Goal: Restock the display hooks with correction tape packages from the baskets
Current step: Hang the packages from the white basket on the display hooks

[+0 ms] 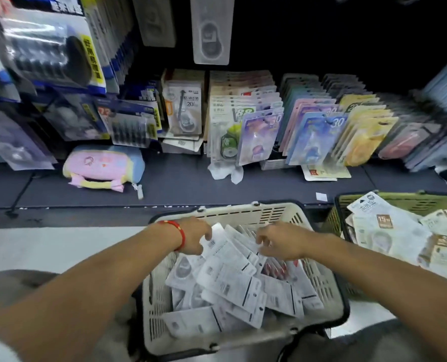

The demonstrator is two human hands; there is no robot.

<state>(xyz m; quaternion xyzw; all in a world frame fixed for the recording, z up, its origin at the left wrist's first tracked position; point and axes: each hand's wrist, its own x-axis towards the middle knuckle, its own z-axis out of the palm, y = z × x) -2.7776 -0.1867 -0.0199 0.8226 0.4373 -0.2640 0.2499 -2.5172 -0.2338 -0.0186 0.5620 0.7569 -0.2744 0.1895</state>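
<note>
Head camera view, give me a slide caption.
Both hands gather correction tape packages from the white basket below stocked displays.

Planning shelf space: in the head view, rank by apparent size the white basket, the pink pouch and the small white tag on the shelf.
1. White basket, though it's nearest the camera.
2. Pink pouch.
3. White tag.

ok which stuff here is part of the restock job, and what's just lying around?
Job:
- white basket of correction tape packages
- green basket, more packages
- left hand, right hand, both on packages
- hanging display packs

Lying about:
- pink pouch
- crumpled wrapper
</note>
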